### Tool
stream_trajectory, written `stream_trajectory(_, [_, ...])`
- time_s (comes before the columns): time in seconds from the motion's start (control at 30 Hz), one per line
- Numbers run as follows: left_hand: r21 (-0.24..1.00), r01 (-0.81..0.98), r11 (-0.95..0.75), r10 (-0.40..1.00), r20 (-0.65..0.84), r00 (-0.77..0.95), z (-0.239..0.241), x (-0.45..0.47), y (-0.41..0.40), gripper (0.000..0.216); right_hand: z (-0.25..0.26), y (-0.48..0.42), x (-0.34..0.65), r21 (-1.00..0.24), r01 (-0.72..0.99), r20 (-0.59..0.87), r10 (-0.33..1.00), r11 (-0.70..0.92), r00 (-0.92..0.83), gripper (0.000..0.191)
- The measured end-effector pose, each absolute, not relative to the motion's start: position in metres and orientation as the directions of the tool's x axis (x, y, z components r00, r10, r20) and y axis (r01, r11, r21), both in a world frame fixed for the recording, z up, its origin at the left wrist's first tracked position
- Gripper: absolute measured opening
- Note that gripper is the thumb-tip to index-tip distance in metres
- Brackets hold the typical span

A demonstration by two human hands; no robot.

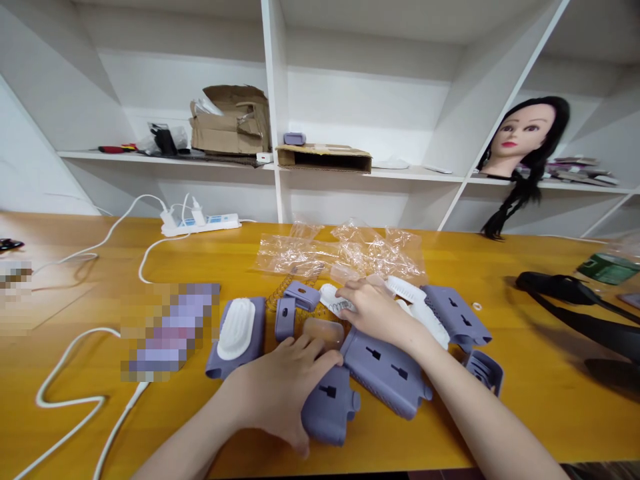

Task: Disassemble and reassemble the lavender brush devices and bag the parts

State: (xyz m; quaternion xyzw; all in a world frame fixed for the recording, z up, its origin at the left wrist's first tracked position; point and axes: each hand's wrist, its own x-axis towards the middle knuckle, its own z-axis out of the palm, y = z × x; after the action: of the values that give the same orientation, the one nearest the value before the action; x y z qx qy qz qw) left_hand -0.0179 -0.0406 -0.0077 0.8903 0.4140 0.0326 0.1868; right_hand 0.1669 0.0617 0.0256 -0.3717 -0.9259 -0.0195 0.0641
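My left hand (285,383) is spread, its thumb and fingers apart, over the left part of a purple plastic housing (330,407). A clear, rounded plastic piece (325,331) lies just beyond its fingertips. My right hand (377,310) reaches across the pile with bent fingers, closed about the end of a thin coil spring (339,307) at a white oval piece (327,293). Under the right wrist is another purple housing (385,367) with dark slots. Two small purple brackets (301,295) stand between the hands. To the left, a white oval pad (236,327) rests on a purple housing.
Crumpled clear plastic bags (345,247) lie behind the parts. White bristle pieces (406,290) and a slotted purple housing (457,317) are at right, near a black strap (575,320). White cables (70,400) cross the left side from a power strip (203,225). Shelves stand behind.
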Motion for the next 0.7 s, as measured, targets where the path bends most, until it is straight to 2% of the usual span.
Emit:
stream_trajectory(0.33, [0.349,0.742,-0.572,0.763,-0.107,0.638,-0.008,-0.016,-0.043,0.086,0.022,0.057,0.162,-0.050,0.628,0.142,0.628,0.776,-0.765,0.013])
stream_trajectory(0.47, [0.359,0.732,-0.578,0.759,-0.091,0.644,-0.004,-0.017,-0.044,0.086,0.013,0.058,0.158,0.007,0.580,0.159,0.571,0.815,-0.805,0.015])
stream_trajectory(0.57, [0.413,0.714,-0.565,0.771,-0.043,0.635,0.008,-0.023,-0.041,0.071,0.004,0.061,0.155,0.076,0.552,0.167,0.535,0.831,-0.828,0.019])
stream_trajectory(0.63, [0.425,0.765,-0.484,0.849,0.017,0.528,0.016,-0.030,-0.036,0.052,0.000,0.063,0.154,0.099,0.537,0.170,0.518,0.838,-0.838,0.022])
stream_trajectory(0.7, [0.339,0.882,-0.327,0.945,0.114,0.306,0.020,-0.038,-0.030,0.041,-0.002,0.065,0.151,0.105,0.533,0.175,0.512,0.839,-0.841,0.024])
